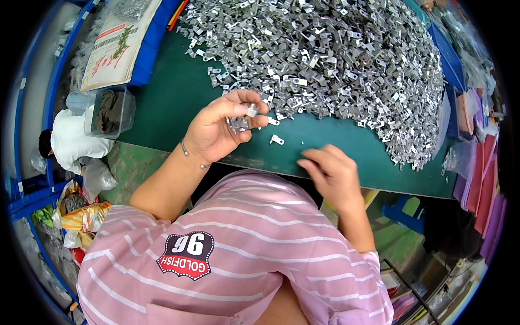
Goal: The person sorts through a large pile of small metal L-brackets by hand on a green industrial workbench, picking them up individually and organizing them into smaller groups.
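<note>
My left hand (211, 125) is raised over the near part of the table, palm up, with its fingers curled round several small silvery metal brackets (238, 124). One of these pieces is pinched near the thumb and fingertips. To the right, my right hand (335, 174) hovers by the table's near edge, slightly blurred. Its thumb and forefinger are apart, and I see nothing between them. Between the two hands, a single flat bracket (277, 140) with a hole lies on the green tabletop. Beyond them spreads a large heap of the same metal brackets (325, 59).
The green table (162, 103) has a blue bin (153, 46) at its left and a clear plastic tub (116, 111) at its corner. A person in white (81, 138) is bent low at the left. Red and purple sheets (485, 179) stand at the right, near a blue stool (406, 214).
</note>
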A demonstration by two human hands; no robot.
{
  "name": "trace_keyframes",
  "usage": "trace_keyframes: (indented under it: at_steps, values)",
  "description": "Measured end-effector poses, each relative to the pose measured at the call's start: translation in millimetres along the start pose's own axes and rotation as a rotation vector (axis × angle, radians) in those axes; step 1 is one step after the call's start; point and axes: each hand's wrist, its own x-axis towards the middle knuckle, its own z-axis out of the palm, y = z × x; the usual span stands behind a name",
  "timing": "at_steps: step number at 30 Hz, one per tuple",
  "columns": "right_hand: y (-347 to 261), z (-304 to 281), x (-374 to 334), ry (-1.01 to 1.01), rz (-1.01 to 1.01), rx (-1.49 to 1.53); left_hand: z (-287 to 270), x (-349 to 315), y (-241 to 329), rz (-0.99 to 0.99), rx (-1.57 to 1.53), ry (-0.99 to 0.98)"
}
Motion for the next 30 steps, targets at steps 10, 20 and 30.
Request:
trace_keyframes:
  at_steps: [10, 20, 30]
  values:
    - [5.3, 39.3, 29.7, -0.029, 0.297, 0.568, -4.7, 0.3, -16.9, 0.628, 1.537, 0.167]
    - [27.6, 21.2, 20.6, -0.315, 0.702, 1.971, 1.7, 12.9, -25.9, 0.681, 1.855, 0.055]
    - [25.8, 7.0, 23.2, -0.073, 0.565, 1.603, -1.0, 8.6, -21.8, 0.572, 1.74, 0.056]
